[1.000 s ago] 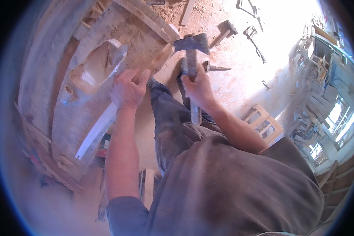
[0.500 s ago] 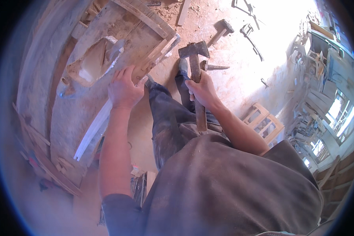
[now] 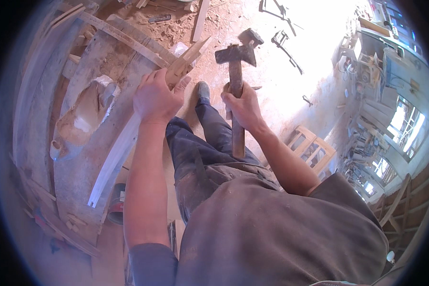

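My left hand (image 3: 156, 97) grips a long pale wooden strip (image 3: 124, 143) near its upper end, where the wood is split and splintered. The strip runs down to the lower left beside a big worn workbench (image 3: 71, 157). My right hand (image 3: 243, 106) is closed around the wooden handle of a dark-headed hatchet (image 3: 234, 56), held upright with its head just right of the strip's top end. My legs and one shoe (image 3: 203, 90) show between the two hands.
A hollowed, chopped patch marks the workbench top (image 3: 83, 117). A mallet (image 3: 251, 36) and metal clamps (image 3: 286, 45) lie on the sawdust floor. A small wooden frame stool (image 3: 314, 148) stands to the right, a red bucket (image 3: 115, 209) by the bench, machines and shelves far right.
I have lifted the strip off the bench and raised it upright in my left hand. The hatchet has come up with it, head now level with the strip's tip.
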Available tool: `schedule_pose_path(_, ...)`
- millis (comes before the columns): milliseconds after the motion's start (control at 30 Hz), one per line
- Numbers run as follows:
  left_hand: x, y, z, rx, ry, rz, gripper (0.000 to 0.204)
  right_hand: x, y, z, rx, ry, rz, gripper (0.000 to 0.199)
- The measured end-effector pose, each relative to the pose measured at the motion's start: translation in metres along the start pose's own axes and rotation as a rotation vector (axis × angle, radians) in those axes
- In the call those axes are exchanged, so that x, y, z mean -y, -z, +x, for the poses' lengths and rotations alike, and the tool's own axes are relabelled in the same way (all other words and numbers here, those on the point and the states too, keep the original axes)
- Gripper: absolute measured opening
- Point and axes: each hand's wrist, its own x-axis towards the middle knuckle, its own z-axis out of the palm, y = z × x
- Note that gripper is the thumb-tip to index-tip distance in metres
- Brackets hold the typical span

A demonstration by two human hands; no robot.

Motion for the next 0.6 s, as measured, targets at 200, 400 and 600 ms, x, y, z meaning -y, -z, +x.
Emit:
schedule_pose_path(200, 0.003, -0.007, 0.007, -0.055, 0.029, -0.042, 0.042, 0.018, 0.003, 0.025, 0.039, 0.111, -0.255, 0.015)
schedule_pose_path(400, 0.004, -0.008, 0.008, -0.081, 0.022, -0.062, 0.038, 0.027, 0.009, 0.028, -0.047, 0.106, -0.238, 0.021)
schedule_pose_path(600, 0.005, -0.005, 0.007, -0.065, 0.015, -0.045, 0.037, 0.037, 0.021, 0.029, 0.037, 0.104, -0.334, 0.024)
